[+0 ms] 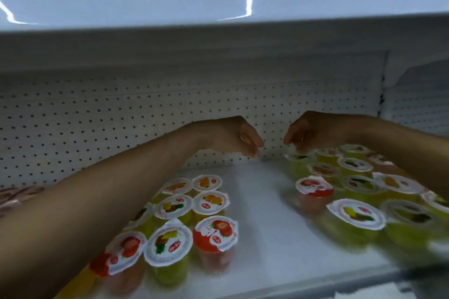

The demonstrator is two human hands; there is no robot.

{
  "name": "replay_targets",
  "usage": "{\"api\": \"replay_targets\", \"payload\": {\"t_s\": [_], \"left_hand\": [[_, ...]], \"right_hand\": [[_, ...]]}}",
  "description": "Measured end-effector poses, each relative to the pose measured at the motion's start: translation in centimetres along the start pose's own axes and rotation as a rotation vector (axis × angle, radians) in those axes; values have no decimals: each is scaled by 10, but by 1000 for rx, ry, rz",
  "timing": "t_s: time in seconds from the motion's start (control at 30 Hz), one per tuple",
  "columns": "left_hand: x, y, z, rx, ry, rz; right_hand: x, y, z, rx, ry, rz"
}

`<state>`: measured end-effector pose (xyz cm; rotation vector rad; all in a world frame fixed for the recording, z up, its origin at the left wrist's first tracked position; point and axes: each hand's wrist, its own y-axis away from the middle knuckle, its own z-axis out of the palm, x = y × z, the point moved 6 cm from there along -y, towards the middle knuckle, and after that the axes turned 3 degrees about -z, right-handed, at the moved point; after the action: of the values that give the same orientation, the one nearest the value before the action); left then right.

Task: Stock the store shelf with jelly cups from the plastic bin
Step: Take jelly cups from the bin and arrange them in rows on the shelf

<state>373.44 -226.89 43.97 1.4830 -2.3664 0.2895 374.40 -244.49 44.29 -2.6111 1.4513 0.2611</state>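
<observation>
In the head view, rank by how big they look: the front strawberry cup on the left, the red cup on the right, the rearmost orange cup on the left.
1. front strawberry cup
2. red cup
3. rearmost orange cup
Nearness to the camera probably explains the differences; their true sizes may well match.

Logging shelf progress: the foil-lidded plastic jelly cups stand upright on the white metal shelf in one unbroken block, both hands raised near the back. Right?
Not one block: the head view shows a left group and a right group of cups with bare white metal shelf between. The rest holds.
</observation>
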Motion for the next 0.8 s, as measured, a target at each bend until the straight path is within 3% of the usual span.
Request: {"api": "replay_targets", "payload": {"t_s": [0.17, 0.37, 0.6, 0.8], "left_hand": [[45, -61, 31, -6, -77, 34], [80, -95, 59, -176, -213, 10], [83, -102, 59, -106, -331, 7], [66, -107, 58, -105, -227, -43]], "right_hand": [[36, 22, 5, -103, 90, 126], [36, 33, 8, -178, 85, 137], [32, 29, 14, -259, 157, 123], [34, 24, 16, -245, 98, 89]]}}
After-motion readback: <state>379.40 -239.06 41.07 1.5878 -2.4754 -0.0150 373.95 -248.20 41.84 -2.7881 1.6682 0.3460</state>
